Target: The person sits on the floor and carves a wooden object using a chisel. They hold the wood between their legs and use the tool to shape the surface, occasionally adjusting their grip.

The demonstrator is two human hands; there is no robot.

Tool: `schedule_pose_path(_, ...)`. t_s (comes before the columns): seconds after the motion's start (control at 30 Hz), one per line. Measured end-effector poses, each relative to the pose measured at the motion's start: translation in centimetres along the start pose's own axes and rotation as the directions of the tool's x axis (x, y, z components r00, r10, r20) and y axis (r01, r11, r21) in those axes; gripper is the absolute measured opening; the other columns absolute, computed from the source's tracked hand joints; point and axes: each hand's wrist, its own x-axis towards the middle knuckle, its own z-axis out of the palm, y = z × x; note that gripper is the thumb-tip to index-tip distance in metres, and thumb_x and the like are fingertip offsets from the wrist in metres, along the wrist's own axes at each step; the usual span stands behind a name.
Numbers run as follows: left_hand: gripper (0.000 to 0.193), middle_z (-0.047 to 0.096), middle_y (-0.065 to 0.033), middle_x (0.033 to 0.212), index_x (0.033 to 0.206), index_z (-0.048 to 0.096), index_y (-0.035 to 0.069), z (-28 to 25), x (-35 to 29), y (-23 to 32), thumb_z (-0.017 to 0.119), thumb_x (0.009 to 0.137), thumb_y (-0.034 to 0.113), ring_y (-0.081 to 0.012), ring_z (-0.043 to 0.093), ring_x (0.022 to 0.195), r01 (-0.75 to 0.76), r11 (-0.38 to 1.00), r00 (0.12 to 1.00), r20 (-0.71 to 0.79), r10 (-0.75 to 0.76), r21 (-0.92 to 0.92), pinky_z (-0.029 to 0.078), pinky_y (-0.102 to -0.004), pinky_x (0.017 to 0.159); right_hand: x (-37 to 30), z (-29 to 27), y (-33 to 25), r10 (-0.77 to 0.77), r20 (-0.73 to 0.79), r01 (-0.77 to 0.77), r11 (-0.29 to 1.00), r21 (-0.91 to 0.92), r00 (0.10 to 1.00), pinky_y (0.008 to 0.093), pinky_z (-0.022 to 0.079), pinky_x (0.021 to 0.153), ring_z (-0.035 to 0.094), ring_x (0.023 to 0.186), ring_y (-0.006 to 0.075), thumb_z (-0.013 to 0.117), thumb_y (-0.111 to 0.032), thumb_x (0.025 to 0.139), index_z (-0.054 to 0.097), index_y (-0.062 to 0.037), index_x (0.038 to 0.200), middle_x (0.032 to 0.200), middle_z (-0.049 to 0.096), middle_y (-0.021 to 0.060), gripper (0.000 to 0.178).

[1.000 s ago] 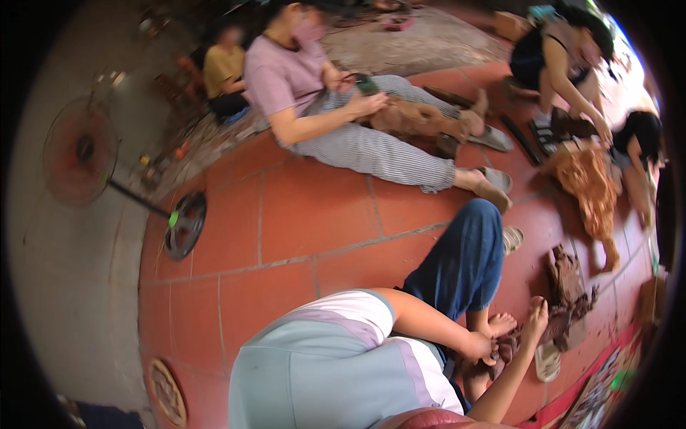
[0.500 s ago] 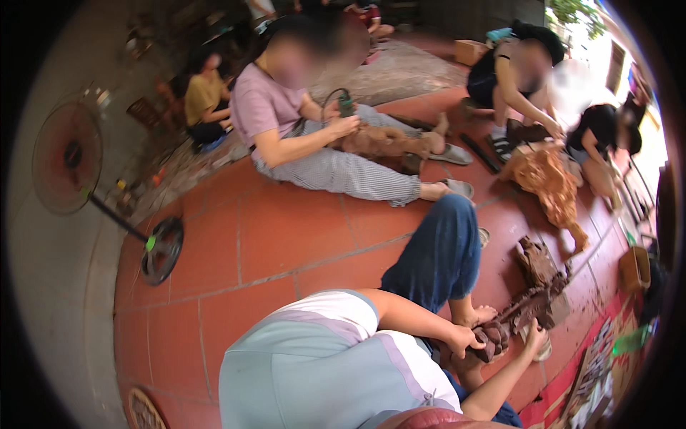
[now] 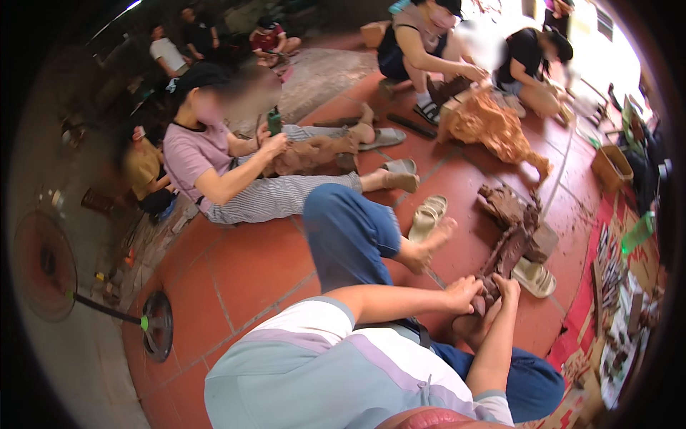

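A long dark brown carved wood piece (image 3: 506, 252) lies in front of me, its near end between my lower legs. My left hand (image 3: 464, 294) grips the near end from the left, fingers curled. My right hand (image 3: 506, 287) closes on the same end from the right, close to the left hand. The underside of the carving and parts of my fingers are hidden. Beyond it, the far end meets a squared wooden block (image 3: 541, 243) and a rough brown carved chunk (image 3: 502, 205) on the tiles.
Beige sandals (image 3: 428, 218) lie by my bare foot. Right of me are a row of carving tools (image 3: 611, 261) and a green bottle (image 3: 638, 232). A person with a green tool (image 3: 274, 121) sits ahead left; others work around an orange-brown carving (image 3: 493, 123). A fan (image 3: 47, 264) stands left.
The view has swung right. My right hand has come in close to my left on the carving's near end. Both sandals now show more fully.
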Motion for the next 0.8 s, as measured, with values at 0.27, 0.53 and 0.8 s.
schedule_pose_path(0.27,0.066,0.045,-0.0196,0.113,0.122,0.043,0.013,-2.2,2.0,-2.4,0.071,0.063,0.004,-0.0432,0.053,0.101,-0.092,0.993,0.989,0.122,0.082,0.079,0.047,-0.0484,0.085,0.0,0.3,-1.2,0.098,0.137,-0.132,0.956,0.263,0.986,0.0379,0.052,0.077,0.066,0.091,0.0292,0.077,-0.051,0.057,0.062,0.0069,0.105,0.101,0.066,0.0218,0.076)
schedule_pose_path(0.53,0.062,0.044,-0.018,0.112,0.118,0.043,0.012,-3.7,3.7,-3.5,0.072,0.064,0.009,-0.0393,0.053,0.103,-0.185,0.982,0.937,0.293,0.188,-0.039,0.048,-0.0465,0.085,-0.9,1.3,0.5,-0.078,0.171,-0.066,0.711,0.7,0.982,0.03,0.049,0.073,0.063,0.082,0.0174,0.081,-0.039,0.063,0.065,0.0017,0.102,0.094,0.067,0.0098,0.058)
schedule_pose_path(0.8,0.049,0.061,-0.0165,0.11,0.115,0.053,0.004,-6.9,3.4,-11.8,0.07,0.077,0.03,-0.0303,0.059,0.103,-0.138,0.979,0.546,0.836,-0.053,0.152,0.047,-0.0398,0.088,-2.0,0.5,-1.4,-0.084,0.177,-0.059,0.735,0.675,0.981,0.0276,0.047,0.076,0.061,0.084,0.014,0.081,-0.036,0.063,0.062,-0.0001,0.106,0.095,0.066,0.0072,0.059)
